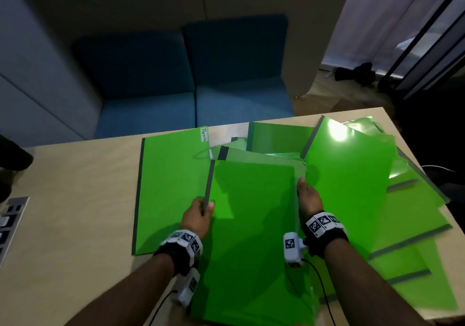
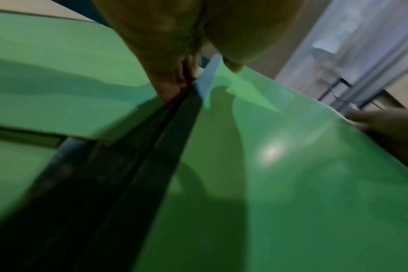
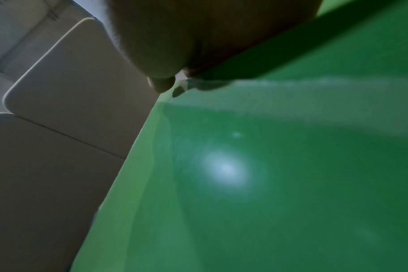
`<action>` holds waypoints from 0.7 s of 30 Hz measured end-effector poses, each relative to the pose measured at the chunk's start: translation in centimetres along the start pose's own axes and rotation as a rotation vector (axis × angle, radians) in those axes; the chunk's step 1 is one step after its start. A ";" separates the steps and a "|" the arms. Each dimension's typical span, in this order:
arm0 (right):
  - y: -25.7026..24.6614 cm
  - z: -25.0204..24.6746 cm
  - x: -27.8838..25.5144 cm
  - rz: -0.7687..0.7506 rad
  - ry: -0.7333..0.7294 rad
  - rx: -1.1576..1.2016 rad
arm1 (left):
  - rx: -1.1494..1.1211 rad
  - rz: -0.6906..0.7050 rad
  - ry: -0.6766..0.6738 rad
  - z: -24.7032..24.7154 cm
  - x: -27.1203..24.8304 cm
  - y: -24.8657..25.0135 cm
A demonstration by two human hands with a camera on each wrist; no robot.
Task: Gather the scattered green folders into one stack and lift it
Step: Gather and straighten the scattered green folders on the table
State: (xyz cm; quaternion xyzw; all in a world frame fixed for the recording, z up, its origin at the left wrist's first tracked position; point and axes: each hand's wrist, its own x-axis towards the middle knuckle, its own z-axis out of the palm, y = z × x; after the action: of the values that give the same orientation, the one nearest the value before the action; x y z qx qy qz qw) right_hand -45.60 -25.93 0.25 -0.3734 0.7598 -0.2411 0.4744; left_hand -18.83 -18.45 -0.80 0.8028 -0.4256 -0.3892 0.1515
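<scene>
Several green folders with dark spines lie scattered over the wooden table [image 1: 75, 174]. I hold one green folder [image 1: 251, 225] raised and tilted in front of me. My left hand [image 1: 201, 211] pinches its dark spine [image 2: 170, 139], thumb on top. My right hand [image 1: 305, 195] grips its right edge [image 3: 151, 125], fingers hidden beneath. A folder labelled "Permits" [image 1: 171, 190] lies flat to the left. Another green folder [image 1: 349, 164] lies to the right over a fanned pile of folders [image 1: 412, 230].
A blue two-seat sofa [image 1: 191, 74] stands beyond the table's far edge. A power socket panel [image 1: 10, 222] is set into the table at the left. The table's right edge [image 1: 453, 222] lies under the fanned folders.
</scene>
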 end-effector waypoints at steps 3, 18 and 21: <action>0.6 0.3 0.4 -0.010 0.026 0.046 | -0.173 -0.021 0.026 1.0 -1.4 -0.1; 1.0 0.5 0.2 0.013 -0.003 -0.036 | 0.168 0.314 0.047 -0.8 2.6 7.5; 1.3 0.3 0.1 -0.001 -0.027 0.016 | 0.292 0.438 0.004 0.0 5.5 12.3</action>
State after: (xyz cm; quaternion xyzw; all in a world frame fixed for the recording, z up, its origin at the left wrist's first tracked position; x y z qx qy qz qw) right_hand -45.76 -25.27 -0.87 -0.3734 0.7512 -0.2423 0.4873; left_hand -23.96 -30.20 3.54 0.7057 -0.6404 -0.2802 0.1156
